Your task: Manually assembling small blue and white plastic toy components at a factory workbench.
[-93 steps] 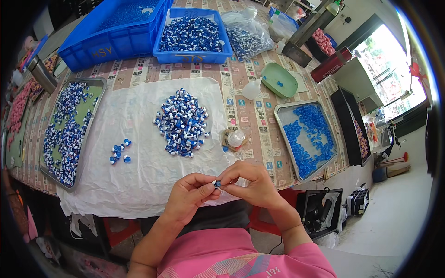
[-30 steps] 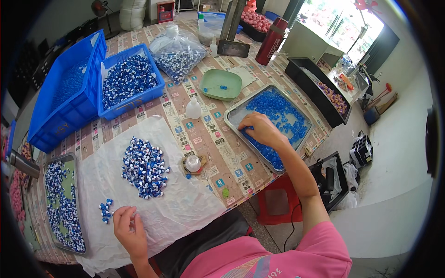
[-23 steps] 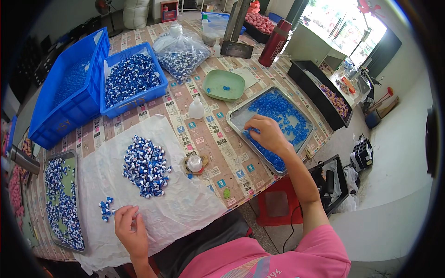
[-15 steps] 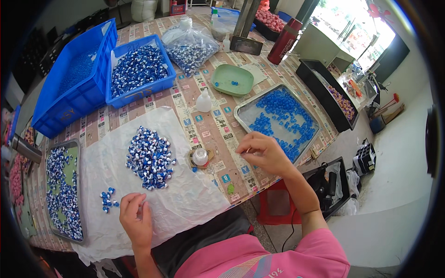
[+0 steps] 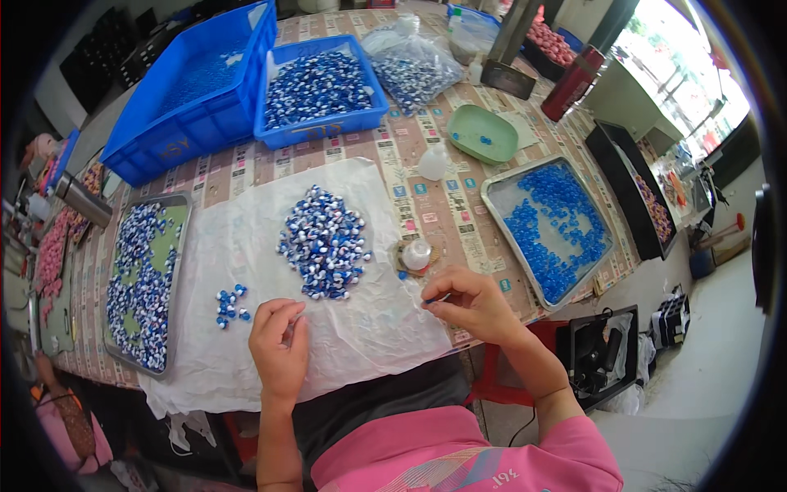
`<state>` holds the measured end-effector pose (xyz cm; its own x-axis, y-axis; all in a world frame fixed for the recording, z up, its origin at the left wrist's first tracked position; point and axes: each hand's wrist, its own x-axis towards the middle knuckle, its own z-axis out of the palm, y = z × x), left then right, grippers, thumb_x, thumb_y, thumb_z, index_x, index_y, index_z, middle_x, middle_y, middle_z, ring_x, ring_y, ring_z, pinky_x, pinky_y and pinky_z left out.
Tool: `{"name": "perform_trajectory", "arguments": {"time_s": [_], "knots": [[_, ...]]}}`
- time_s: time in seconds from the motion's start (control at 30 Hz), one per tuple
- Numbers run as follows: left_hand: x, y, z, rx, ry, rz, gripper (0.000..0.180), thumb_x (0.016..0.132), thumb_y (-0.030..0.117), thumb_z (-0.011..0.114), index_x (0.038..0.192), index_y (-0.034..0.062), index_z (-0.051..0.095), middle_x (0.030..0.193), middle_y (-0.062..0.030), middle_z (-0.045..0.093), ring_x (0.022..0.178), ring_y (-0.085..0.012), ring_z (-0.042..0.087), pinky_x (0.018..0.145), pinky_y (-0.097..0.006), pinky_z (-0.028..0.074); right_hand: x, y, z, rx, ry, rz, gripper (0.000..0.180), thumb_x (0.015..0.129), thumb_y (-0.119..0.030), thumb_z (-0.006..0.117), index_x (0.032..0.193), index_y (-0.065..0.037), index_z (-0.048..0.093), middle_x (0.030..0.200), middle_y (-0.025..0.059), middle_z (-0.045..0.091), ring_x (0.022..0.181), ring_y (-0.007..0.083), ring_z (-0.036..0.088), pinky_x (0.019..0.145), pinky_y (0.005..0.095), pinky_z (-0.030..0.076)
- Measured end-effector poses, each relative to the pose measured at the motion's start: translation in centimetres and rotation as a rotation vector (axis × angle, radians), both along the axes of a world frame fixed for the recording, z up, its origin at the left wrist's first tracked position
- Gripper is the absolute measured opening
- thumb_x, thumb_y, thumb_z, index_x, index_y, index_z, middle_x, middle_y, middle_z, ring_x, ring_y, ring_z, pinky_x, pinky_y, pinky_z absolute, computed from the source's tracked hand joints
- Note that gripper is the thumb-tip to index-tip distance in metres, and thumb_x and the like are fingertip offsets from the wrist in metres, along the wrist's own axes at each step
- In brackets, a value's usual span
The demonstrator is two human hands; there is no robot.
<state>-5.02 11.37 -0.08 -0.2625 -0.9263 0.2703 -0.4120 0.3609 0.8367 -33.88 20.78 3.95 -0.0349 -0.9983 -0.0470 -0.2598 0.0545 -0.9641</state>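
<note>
My right hand (image 5: pixel 475 307), at the front right edge of a crumpled white sheet (image 5: pixel 238 184), pinches a small blue bead (image 5: pixel 429 301) between thumb and fingertips. Left of it, my left hand (image 5: pixel 279 344) hovers over the sheet with curled fingers; whatever they hold is hidden. Between and beyond both hands lies a heap of blue-and-white beads (image 5: pixel 326 246). A smaller cluster of these beads (image 5: pixel 230 307) sits left of my left hand. Just past my right fingertips, a small clear jar (image 5: pixel 416 254) stands on a scrap of cardboard, a loose blue bead (image 5: pixel 402 276) beside it.
A metal tray of clear blue beads (image 5: pixel 489 190) is at right, a tray of blue-and-white beads (image 5: pixel 182 287) at left. Farther back are blue crates (image 5: pixel 193 143), a filled plastic bag (image 5: pixel 414 70), a green dish (image 5: pixel 471 123), a white squeeze bottle (image 5: pixel 432 163) and a red flask (image 5: pixel 572 84).
My right hand has come from near the right tray to the jar's near side. The whole view has shifted, with the table's things now farther right and higher.
</note>
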Motion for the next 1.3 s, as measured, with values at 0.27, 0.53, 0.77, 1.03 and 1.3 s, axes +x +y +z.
{"name": "perform_trajectory", "arguments": {"time_s": [0.27,0.53,0.77,1.03,1.3], "knots": [[1.2,-1.7,-0.6,-0.067,-0.021,0.046,0.023,0.080,-0.008,0.065,0.101,0.0018,0.070,0.102,-0.0075,0.065,0.077,-0.0144,0.062,0.064,-0.024,0.049,2.3,-0.4,-0.4,-0.010,-0.075,-0.024,0.016,0.081,0.002,0.073,0.097,-0.001,0.072,0.103,0.0073,0.066,0.094,0.0133,0.064,0.077,0.0240,0.051],[-0.6,-3.1,-1.5,-0.224,-0.157,0.015,0.024,0.082,-0.006,0.066,0.104,0.0026,0.069,0.098,-0.0132,0.066,0.088,-0.0297,0.062,0.077,-0.036,0.050,1.4,-0.1,0.1,-0.068,0.005,-0.033,0.017,0.081,0.009,0.070,0.097,0.003,0.070,0.103,0.0089,0.064,0.092,0.0153,0.066,0.080,0.0258,0.054],[-1.9,-0.8,0.3,-0.046,-0.023,0.028,0.026,0.085,-0.008,0.061,0.108,0.0000,0.067,0.097,-0.0092,0.061,0.082,-0.0167,0.062,0.071,-0.025,0.049,-1.0,-0.1,0.9,-0.040,0.025,-0.151,0.016,0.081,0.008,0.070,0.096,0.001,0.071,0.105,0.0073,0.063,0.091,0.0113,0.063,0.077,0.0234,0.053],[-2.5,3.3,1.7,0.773,0.649,-0.196,0.018,0.084,-0.012,0.063,0.099,-0.0028,0.065,0.100,-0.0071,0.064,0.082,-0.0136,0.067,0.076,-0.026,0.056,-0.4,-3.2,2.7,-0.224,0.347,-0.209,0.018,0.079,0.005,0.070,0.096,-0.001,0.072,0.096,0.0075,0.067,0.083,0.0118,0.065,0.072,0.0238,0.053],[-2.5,4.7,1.6,1.139,0.814,-0.223,0.015,0.089,-0.008,0.061,0.102,-0.0024,0.064,0.102,-0.0115,0.067,0.085,-0.0179,0.070,0.078,-0.029,0.060,1.0,-5.9,2.9,-0.371,0.663,-0.131,0.015,0.077,0.000,0.073,0.092,-0.003,0.071,0.089,0.0077,0.069,0.077,0.0212,0.066,0.066,0.0307,0.051]]}}
